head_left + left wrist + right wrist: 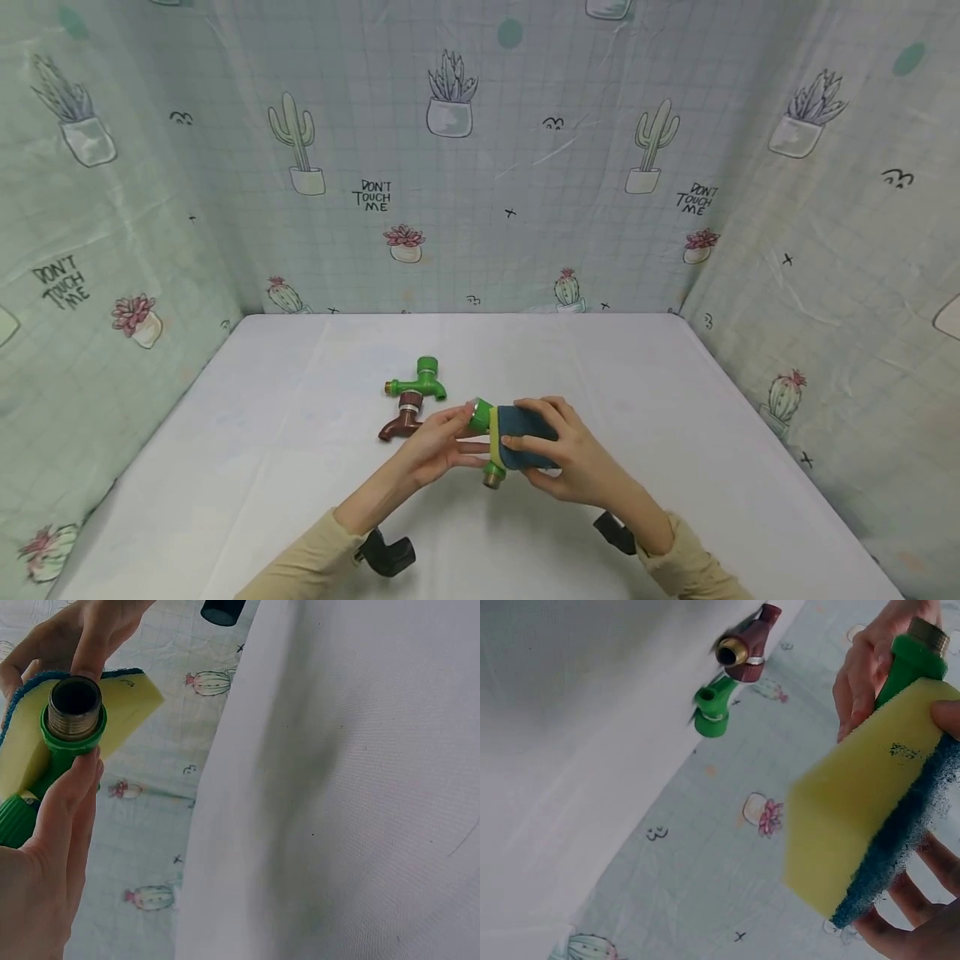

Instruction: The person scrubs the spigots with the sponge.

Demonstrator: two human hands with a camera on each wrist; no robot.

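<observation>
My left hand (435, 450) holds a green plastic tap (482, 414) raised over the table, pinched between thumb and fingers. The tap's threaded metal end (75, 709) points toward the camera in the left wrist view. My right hand (573, 454) grips a sponge (528, 425) with yellow foam and a dark blue scouring side. The yellow foam is against the tap's body, and my right fingers lie over the blue side. The sponge hides much of the tap in the head view.
A second green tap (427, 383) and a brown tap (401, 427) lie on the white table (300, 400), just beyond my left hand. Black curved parts (387, 557) show beside the wrists. A cactus-print curtain (510, 167) surrounds the table's back and sides.
</observation>
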